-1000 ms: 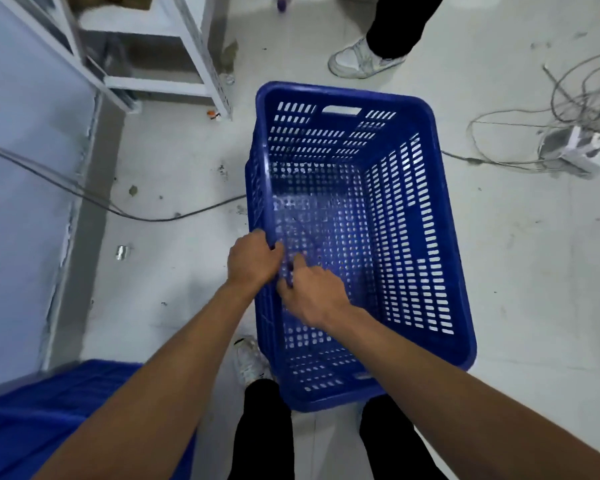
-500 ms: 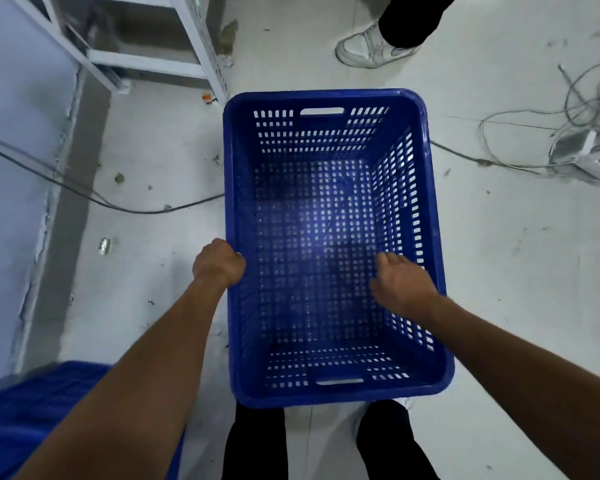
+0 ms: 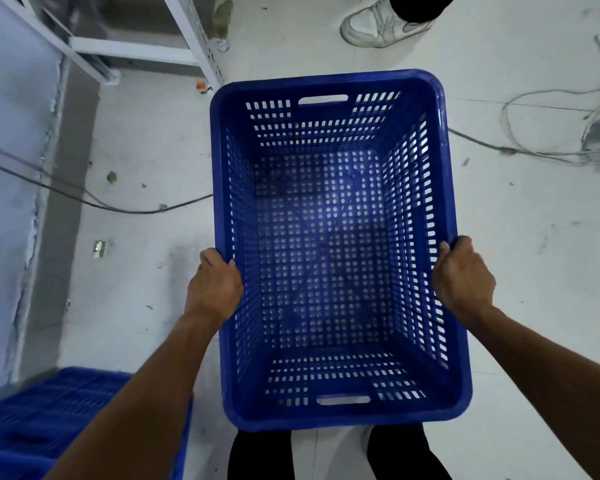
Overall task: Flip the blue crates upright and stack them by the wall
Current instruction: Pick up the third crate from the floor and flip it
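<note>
A blue perforated crate (image 3: 329, 84) is upright in front of me, its open top facing the camera and its inside bare. My left hand (image 3: 213, 285) grips its left long rim and my right hand (image 3: 463, 277) grips the right long rim, both about halfway along. Whether the crate rests on the floor or hangs in my hands I cannot tell. A second blue crate (image 3: 45, 410) shows at the bottom left corner, partly hidden by my left forearm, close to the pale wall (image 3: 4, 98) on the left.
A white metal rack leg (image 3: 191, 39) stands at the top left. A dark cable (image 3: 118, 207) crosses the floor to the crate's left side. Tangled white cables (image 3: 561, 133) lie at the right. Another person's white shoe (image 3: 378, 26) is beyond the crate.
The crate has turned from tilted on its side to upright. My right hand moved from inside the crate to its right rim; my left hand stays on the left rim.
</note>
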Available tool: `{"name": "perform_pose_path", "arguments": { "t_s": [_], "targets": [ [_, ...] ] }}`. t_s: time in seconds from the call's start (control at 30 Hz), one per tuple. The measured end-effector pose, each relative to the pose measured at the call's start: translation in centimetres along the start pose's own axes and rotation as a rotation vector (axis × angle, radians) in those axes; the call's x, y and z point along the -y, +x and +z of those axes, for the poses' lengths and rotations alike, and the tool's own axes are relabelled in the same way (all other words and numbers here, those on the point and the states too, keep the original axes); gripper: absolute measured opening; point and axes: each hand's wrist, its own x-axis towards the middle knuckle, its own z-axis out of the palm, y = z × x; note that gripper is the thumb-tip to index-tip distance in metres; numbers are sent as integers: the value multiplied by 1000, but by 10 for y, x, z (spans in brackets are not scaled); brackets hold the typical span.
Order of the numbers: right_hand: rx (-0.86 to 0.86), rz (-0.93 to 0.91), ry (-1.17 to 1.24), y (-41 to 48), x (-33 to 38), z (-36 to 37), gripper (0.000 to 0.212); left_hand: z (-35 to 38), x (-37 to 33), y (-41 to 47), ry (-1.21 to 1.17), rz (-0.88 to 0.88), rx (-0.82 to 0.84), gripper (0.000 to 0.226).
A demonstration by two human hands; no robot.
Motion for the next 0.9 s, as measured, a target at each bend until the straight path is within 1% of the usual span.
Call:
{"name": "perform_pose_path", "arguments": {
  "t_s": [0.07,0.13,0.2,0.27,0.47,0.63,0.7,0.9],
  "targets": [
    [3,39,45,0,-3,11,28,4,3,0,5,32,-26,17],
    [-15,78,80,2,-4,18,27,3,7,0,20,44,-18,22],
    [-40,93,113,4,-9,23,26,3,8,2,14,28,11,27],
    [-62,87,138,4,-10,23,25,0,7,1,25,27,9,27],
    [-68,81,144,7,-10,19,26,-4,-5,-5,11,16,-104,21],
    [-90,46,128,7,-7,-13,28,-26,-21,-14,31,54,-175,20],
    [-69,36,136,0,-4,-37,28,-42,-30,-27,38,71,-192,21],
    [-42,27,130,-34,-15,-110,29,-97,-60,-93,92,115,-204,23]
  ]
}}
